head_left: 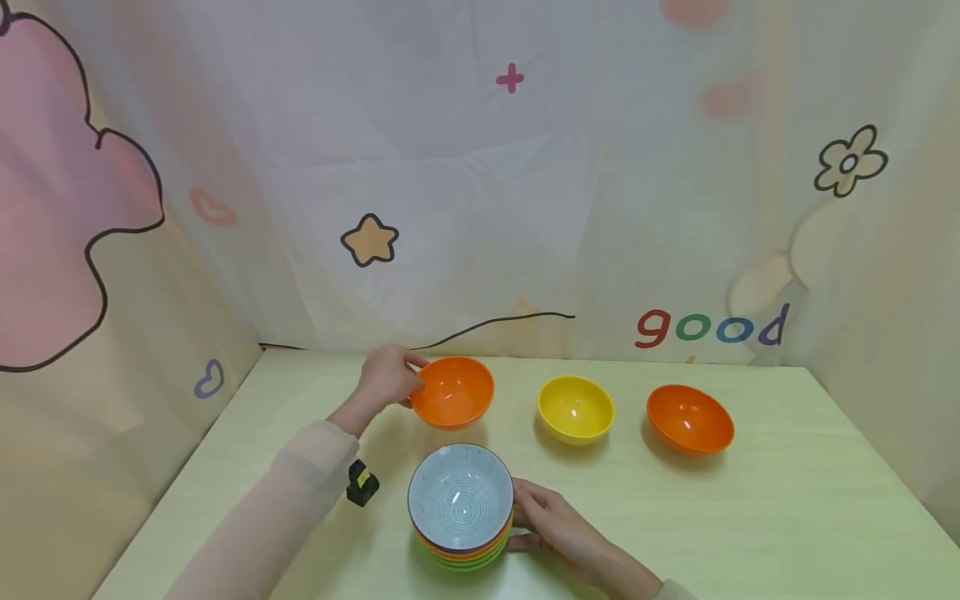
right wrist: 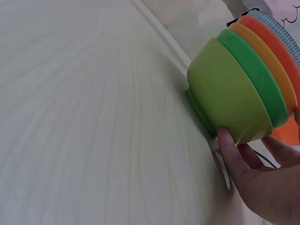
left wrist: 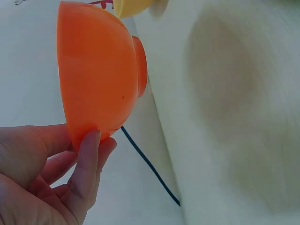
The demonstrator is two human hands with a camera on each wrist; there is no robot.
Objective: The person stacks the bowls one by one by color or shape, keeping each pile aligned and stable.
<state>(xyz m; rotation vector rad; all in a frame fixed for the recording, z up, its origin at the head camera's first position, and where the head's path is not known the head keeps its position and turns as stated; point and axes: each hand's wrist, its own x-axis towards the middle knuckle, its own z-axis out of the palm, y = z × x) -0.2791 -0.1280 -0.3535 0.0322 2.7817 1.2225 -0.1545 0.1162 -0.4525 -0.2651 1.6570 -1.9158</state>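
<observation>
My left hand (head_left: 390, 375) pinches the rim of an orange bowl (head_left: 453, 396) at the back left of the table. In the left wrist view this bowl (left wrist: 96, 70) is held above the tabletop, thumb on one side of the wall and fingers on the other. Near the front stands a stack of nested bowls, a grey-blue ringed bowl (head_left: 461, 498) on top. Below it, red-orange, orange, green and light green bowls (right wrist: 225, 89) show in the right wrist view. My right hand (head_left: 558, 529) holds this stack at its right side, fingers curved against the outer walls.
A yellow bowl (head_left: 575, 410) and a red-orange bowl (head_left: 690, 419) stand apart toward the back right. Left of the stack lies a small black object (head_left: 362, 483) with a yellow mark. A printed cloth (head_left: 450, 283) hangs behind the table (head_left: 810, 500).
</observation>
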